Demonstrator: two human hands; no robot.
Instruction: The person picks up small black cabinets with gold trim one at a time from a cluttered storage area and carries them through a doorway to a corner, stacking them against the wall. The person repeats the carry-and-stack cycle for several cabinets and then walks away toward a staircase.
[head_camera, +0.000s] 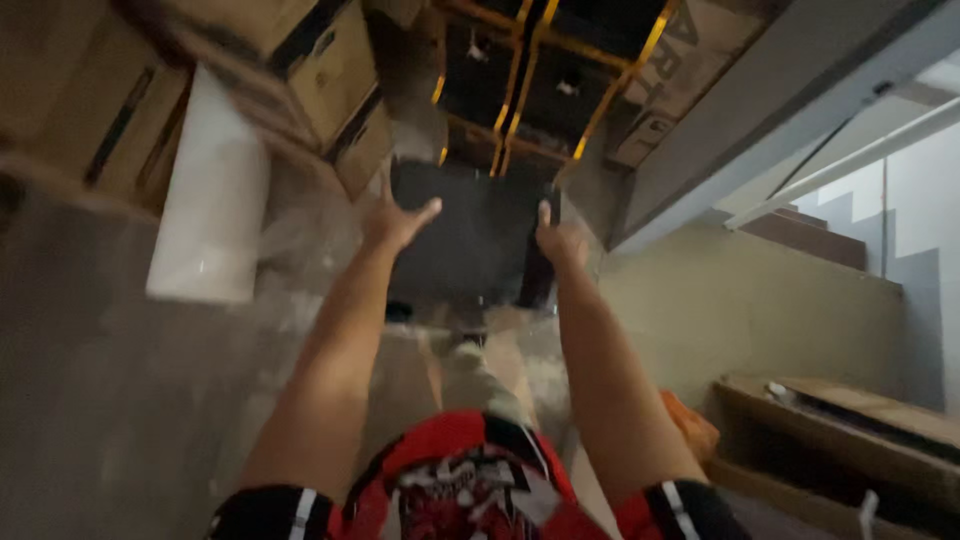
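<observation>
Beside a white slab (210, 190) on the floor, the left hand (392, 222) is spread open against the left edge of a dark flat panel (470, 240), which lies between both hands, the right hand (562, 242) gripping its right edge
</observation>
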